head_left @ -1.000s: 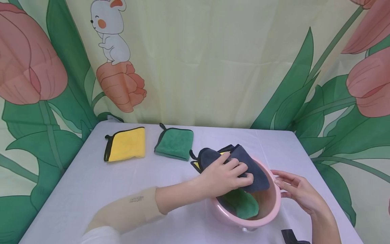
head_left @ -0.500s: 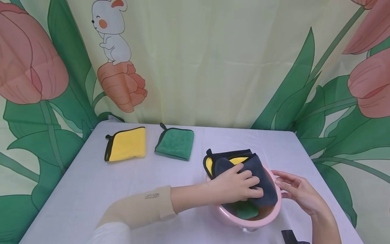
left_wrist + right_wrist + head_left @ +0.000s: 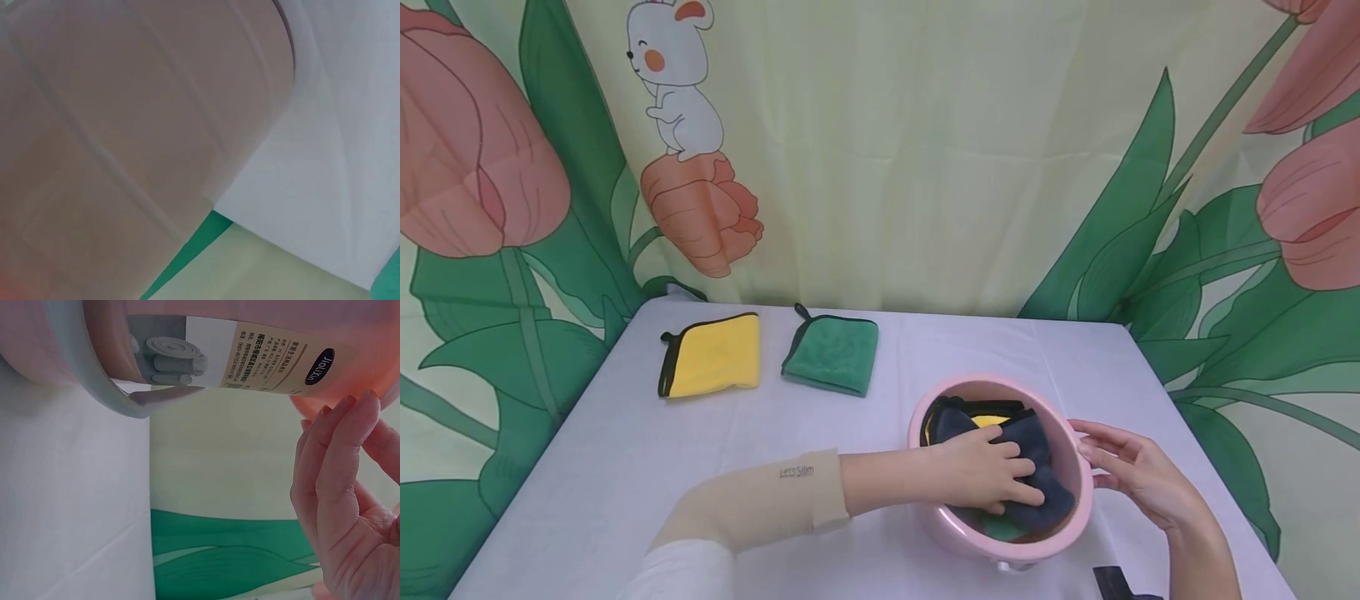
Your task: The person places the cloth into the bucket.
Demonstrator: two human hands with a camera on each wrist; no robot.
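My left hand (image 3: 988, 473) is inside the pink bucket (image 3: 951, 523), its fingers gripping a dark navy cloth (image 3: 1033, 446) with yellow inner side and black edging. A green cloth (image 3: 1000, 527) shows beneath it, mostly covered. On the bucket's right side, my right hand (image 3: 1138, 479) rests its fairly straight fingertips against the outside just below the rim. The right wrist view shows those fingers (image 3: 340, 462) at the bucket wall (image 3: 262, 309), which carries a paper label (image 3: 269, 359). In the left wrist view the curved wall (image 3: 144, 112) fills most of the picture; no fingers are seen there.
A folded yellow cloth (image 3: 715, 357) and a folded green cloth (image 3: 835, 354) lie at the back left of the white-covered table (image 3: 587, 467). A black strap-like piece (image 3: 1116, 583) is at the front right. Behind hangs a printed curtain (image 3: 887, 167).
My left hand has moved right and down, taking the navy cloth from above the rim into the bucket. The right hand stays at the bucket's side.
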